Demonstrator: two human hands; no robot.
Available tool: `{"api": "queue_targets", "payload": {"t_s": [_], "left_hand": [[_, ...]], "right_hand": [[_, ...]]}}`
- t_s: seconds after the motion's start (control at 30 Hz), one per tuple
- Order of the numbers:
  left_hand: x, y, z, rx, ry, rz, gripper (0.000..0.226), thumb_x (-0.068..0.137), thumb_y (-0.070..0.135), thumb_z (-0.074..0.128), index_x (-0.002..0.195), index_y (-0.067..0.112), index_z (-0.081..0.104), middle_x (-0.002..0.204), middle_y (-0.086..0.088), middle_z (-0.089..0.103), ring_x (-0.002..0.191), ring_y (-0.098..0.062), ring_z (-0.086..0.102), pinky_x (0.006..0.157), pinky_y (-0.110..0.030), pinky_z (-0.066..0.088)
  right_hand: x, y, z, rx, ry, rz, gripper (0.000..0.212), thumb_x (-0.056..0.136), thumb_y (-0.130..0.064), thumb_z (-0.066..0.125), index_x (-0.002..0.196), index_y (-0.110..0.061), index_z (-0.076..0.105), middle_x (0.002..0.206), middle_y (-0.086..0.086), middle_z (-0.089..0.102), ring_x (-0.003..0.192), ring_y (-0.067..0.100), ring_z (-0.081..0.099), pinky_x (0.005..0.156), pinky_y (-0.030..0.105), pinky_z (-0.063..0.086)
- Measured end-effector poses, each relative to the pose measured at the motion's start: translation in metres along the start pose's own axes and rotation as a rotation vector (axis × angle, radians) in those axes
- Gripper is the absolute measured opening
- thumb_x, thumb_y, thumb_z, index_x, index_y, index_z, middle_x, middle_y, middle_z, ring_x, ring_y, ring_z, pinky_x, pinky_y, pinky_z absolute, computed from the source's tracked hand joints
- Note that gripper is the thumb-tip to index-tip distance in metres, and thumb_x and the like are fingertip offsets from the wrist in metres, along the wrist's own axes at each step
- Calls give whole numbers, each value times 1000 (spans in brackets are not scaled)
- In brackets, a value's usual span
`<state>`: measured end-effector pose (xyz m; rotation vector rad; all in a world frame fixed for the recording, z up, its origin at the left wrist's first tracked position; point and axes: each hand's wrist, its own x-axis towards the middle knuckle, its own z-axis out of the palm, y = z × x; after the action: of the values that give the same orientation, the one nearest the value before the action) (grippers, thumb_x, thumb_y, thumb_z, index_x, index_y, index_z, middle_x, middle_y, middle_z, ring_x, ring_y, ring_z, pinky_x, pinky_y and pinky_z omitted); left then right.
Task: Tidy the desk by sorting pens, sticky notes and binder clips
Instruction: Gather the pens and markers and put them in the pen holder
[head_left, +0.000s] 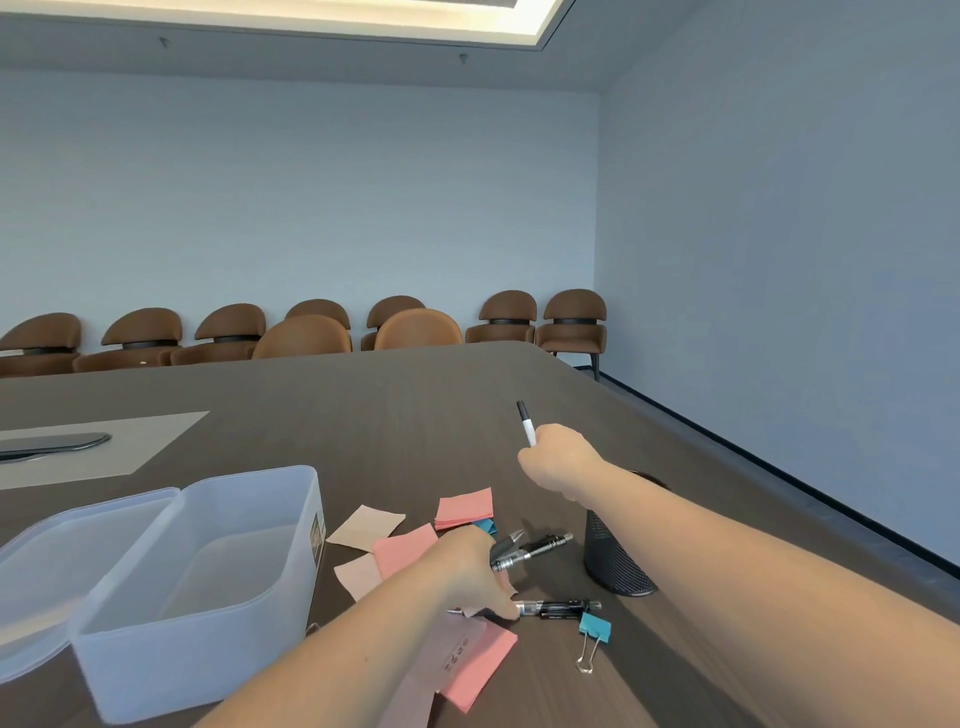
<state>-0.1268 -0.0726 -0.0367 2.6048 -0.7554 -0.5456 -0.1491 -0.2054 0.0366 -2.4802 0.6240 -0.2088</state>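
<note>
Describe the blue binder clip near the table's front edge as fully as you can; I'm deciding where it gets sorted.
The blue binder clip lies on the dark wood-look table, just below the black pen at the left hand. Its body is a teal-blue folded piece, likely painted metal, with silver wire handles trailing toward the camera. No hand holds it. It sits close under the pen; contact is unclear. The black mesh cup stands beyond it.
</note>
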Motion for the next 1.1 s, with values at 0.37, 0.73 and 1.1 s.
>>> {"api": "queue_targets", "payload": {"t_s": [0.37,0.73,1.1], "left_hand": [[1,-6,-3,-82,196,-27,17,77,20,59,92,18,52,80,1,55,84,-23,59,64,-25,42],[-7,-15,-54,-604,474,-142,12,88,19,48,96,11,51,79,-7,49,68,-24,45,56,-26,33],[-30,-32,-80,-743,578,-77,26,97,25,40,72,18,38,71,-5,42,54,-19,36,50,-27,30]], "right_hand": [[0,-5,-9,154,39,-1,21,92,-15,38,102,-6,55,80,9,62,52,13,48,49,24,36],[-6,-9,3,68,-42,86,40,90,-12,36,62,-8,63,51,4,61,75,20,60,99,36,47],[-26,-34,31,-256,-40,-289,11,93,-16,40,88,-15,50,86,5,54,77,23,52,66,30,42]]}}
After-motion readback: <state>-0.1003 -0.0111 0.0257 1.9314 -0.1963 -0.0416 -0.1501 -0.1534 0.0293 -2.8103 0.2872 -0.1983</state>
